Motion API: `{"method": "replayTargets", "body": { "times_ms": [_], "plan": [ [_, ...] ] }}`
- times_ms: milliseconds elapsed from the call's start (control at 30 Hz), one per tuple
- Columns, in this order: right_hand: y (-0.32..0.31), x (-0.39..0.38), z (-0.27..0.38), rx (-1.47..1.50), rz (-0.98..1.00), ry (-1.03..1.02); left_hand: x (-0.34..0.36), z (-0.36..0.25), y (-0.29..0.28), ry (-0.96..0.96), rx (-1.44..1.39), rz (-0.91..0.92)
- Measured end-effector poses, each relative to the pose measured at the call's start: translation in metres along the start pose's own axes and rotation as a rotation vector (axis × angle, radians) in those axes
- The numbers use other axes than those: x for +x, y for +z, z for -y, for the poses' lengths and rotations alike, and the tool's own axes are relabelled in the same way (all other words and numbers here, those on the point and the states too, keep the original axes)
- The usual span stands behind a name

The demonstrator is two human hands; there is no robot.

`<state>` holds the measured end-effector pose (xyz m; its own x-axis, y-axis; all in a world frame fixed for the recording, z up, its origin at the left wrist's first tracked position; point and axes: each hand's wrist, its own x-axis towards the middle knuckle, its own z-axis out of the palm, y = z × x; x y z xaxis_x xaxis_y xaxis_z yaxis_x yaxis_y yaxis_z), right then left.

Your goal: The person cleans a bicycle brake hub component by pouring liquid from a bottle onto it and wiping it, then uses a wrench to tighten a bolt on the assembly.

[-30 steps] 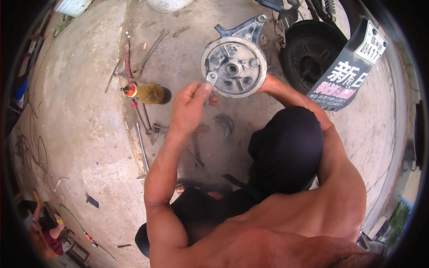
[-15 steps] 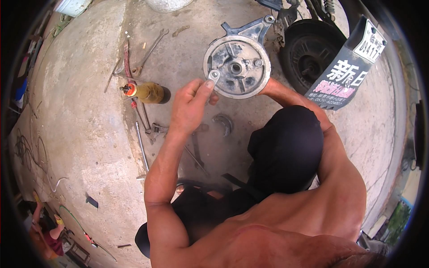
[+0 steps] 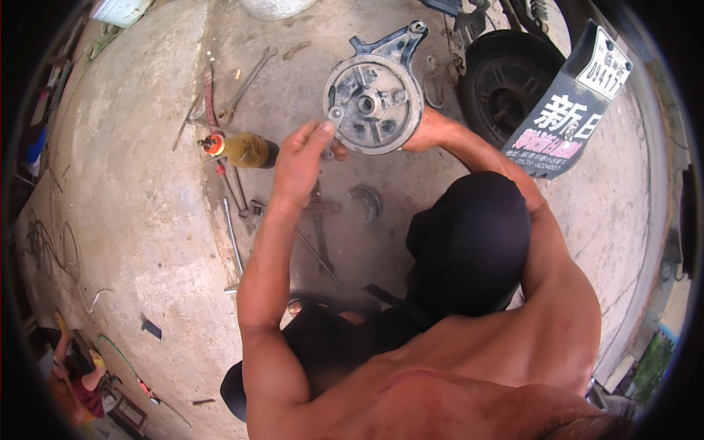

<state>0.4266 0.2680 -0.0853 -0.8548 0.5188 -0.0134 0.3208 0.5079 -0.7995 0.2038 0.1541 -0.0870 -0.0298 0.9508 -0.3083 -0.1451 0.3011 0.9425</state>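
My right hand [image 3: 429, 132] grips the lower right rim of a round grey metal brake plate [image 3: 374, 95] with a dark arm at its top, holding it up over the concrete floor. My left hand [image 3: 302, 155] pinches a small metal part with a ring-shaped end [image 3: 334, 117] against the plate's left edge. A black cloth covers my knee [image 3: 469, 246] below the plate.
Spanners [image 3: 246, 84], a red-handled tool [image 3: 209, 95], long rods [image 3: 233, 235], a curved metal piece [image 3: 367, 199] and a yellow bottle with a red cap [image 3: 242, 149] lie on the stained concrete floor [image 3: 132, 191]. A small black wheel [image 3: 506, 81] and a black placard [image 3: 568, 110] stand at upper right.
The brake plate has shifted slightly up and been turned a little. My left hand stays at its left edge with the small part.
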Motion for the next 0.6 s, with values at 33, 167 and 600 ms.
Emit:
{"method": "replayTargets", "body": {
  "times_ms": [33,167,600],
  "plan": [
    [-0.003,0.000,0.005,0.077,0.079,0.008,0.000,0.003,-0.001,-0.002,-0.002,0.001],
    [-0.011,-0.010,0.012,0.251,0.225,-0.047,-0.003,0.007,-0.004,0.027,-0.039,-0.004],
    [0.008,-0.027,0.021,0.979,0.059,0.112,-0.007,-0.008,0.011,0.064,0.106,-0.081]
  ]
}}
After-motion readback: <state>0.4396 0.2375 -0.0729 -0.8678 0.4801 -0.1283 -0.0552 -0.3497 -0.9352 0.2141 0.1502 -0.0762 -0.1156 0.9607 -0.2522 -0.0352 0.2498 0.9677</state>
